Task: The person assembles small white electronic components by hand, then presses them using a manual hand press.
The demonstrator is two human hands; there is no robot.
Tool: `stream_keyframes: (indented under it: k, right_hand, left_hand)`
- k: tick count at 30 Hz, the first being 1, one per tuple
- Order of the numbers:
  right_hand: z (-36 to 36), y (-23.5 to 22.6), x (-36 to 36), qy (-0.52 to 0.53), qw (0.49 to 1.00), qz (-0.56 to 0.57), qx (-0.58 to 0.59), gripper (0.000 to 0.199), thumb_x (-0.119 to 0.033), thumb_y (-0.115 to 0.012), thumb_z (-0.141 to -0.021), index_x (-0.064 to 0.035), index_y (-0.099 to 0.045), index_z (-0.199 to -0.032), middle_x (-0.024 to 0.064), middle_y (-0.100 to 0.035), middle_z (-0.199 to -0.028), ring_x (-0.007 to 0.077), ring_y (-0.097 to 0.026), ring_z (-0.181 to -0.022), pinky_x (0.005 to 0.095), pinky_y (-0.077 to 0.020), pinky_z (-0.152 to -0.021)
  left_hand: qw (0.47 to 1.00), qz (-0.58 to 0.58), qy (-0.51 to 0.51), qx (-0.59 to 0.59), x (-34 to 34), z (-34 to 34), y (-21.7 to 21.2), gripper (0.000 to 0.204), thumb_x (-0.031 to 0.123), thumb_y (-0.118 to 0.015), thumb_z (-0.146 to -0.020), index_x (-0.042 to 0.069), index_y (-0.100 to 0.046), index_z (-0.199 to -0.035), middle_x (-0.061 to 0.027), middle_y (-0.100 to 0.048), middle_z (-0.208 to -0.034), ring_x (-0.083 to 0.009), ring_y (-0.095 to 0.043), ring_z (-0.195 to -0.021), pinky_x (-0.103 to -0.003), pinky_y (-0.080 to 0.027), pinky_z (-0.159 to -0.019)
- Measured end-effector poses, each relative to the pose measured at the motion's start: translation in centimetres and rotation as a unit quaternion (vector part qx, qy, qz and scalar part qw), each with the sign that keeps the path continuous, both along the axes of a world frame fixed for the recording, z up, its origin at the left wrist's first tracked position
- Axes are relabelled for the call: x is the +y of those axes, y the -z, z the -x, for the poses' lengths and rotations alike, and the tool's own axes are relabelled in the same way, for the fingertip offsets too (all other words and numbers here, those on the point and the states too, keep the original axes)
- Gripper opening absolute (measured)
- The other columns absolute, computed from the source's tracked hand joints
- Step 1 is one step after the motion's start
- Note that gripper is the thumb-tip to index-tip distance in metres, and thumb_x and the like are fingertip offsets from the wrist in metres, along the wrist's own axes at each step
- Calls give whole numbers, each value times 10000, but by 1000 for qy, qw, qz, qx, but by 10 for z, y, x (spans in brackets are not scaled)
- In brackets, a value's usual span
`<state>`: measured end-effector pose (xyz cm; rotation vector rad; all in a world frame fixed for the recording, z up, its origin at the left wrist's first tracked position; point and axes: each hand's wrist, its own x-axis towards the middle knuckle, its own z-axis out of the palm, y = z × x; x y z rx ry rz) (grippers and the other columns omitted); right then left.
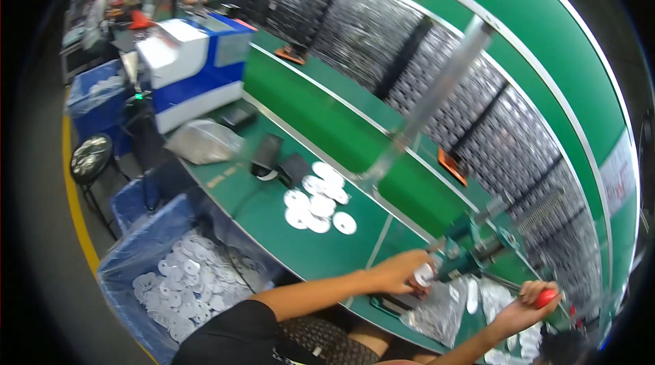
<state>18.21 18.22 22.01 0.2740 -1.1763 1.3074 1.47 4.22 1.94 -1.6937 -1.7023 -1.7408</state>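
At the green hand-operated press (471, 249), my left hand (402, 272) is closed with a white round disc (424, 274) in its fingers, right beside the press's working end. My fingers partly cover the disc. Farther right, my right hand (531, 302) wraps round a red ball knob (545, 298); the rod it sits on is not clearly visible. Below the press lies a clear plastic bag (440, 314), between my two forearms. More white pieces (531, 341) lie near my right forearm.
White holed discs (319, 205) lie loosely piled on the green bench (286, 256), near small black boxes (266, 155). A blue-lined bin (140, 249) of discs stands at the left. Beyond are a plastic bag (205, 141), a blue-and-white machine (198, 68) and a stool (92, 159).
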Motion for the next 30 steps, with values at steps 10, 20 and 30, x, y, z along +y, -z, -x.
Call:
stream_keyframes:
  k: [10, 20, 30]
  right_hand:
    - [69, -25, 53, 20, 997, 26, -63, 434, -420, -485, -1033, -27, -577, -1192, -35, -478, -744, 30, -393, -585, 206, -281, -506]
    - [-1, 253, -61, 428, 843, -74, -317, 422, -50, -610, -853, 0, -480, -1251, 207, -438, -1321, 363, -399, -1266, 474, -271, -1112]
    - [-43, 260, -73, 370, 879, -136, -268, 418, -107, -833, -677, -76, -567, -998, 153, -512, -1188, 336, -543, -1113, 437, -489, -938]
  left_hand:
    - [992, -28, -50, 116, -14, 1, 9, 629, 168, -770, -673, 28, -532, -1239, -183, -544, -1241, -381, -505, -1193, -439, -399, -1051]
    - [993, 21, -88, 80, -21, -1, -13, 559, 179, -815, -635, -20, -586, -1105, -182, -575, -1137, -373, -557, -1054, -427, -471, -925]
    - [984, 42, -115, 133, -38, -45, -2, 466, 408, -687, -789, -6, -700, -1003, -155, -723, -990, -328, -688, -953, -609, -362, -1070]
